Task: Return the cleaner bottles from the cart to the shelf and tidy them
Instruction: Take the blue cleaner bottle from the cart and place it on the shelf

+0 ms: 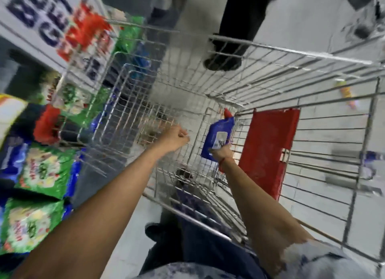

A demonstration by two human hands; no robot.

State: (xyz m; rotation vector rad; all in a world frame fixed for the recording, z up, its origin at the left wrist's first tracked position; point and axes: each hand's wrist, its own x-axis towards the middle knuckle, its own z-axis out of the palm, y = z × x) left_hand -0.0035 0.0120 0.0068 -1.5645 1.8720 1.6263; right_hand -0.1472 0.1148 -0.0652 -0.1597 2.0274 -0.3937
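A wire shopping cart (270, 57) fills the middle of the head view, seen from above. Inside it, near its right wall, my right hand (221, 152) grips the lower end of a blue cleaner bottle (218, 136) with a red cap and a white label. My left hand (176, 136) reaches into the cart's basket with its fingers curled in, holding nothing. The frame is blurred by motion.
Shelves at the left hold green and blue packets (41, 170) and a printed sign (52, 22). A red flap (268, 145) hangs on the cart's right wall. Another person's dark leg and shoe (227, 55) stand beyond the cart's far end. White tiled floor lies to the right.
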